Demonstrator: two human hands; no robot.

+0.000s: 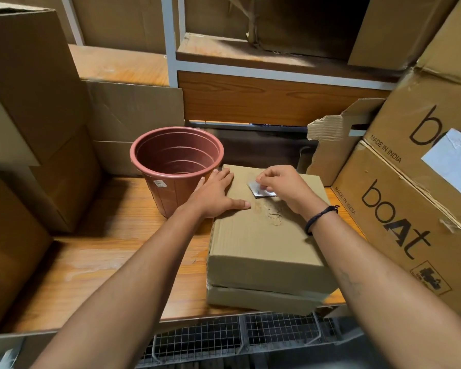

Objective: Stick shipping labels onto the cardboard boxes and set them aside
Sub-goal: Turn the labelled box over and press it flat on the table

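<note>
A plain cardboard box (264, 243) lies on the wooden table (112, 262), stacked on a second flat box (258, 299). My left hand (216, 191) rests flat on the top box's far left corner, fingers spread. My right hand (282, 186) pinches a small white shipping label (260, 191) against the box top near its far edge. Part of the label is hidden under my fingers. A scuffed patch shows on the box top just in front of the label.
A reddish-brown plastic bucket (176, 166) stands on the table just left of the box, touching my left wrist area. Large cartons printed "boAt" (399, 209) are stacked at the right. More cardboard cartons (32, 102) crowd the left, and shelving (250, 70) runs behind.
</note>
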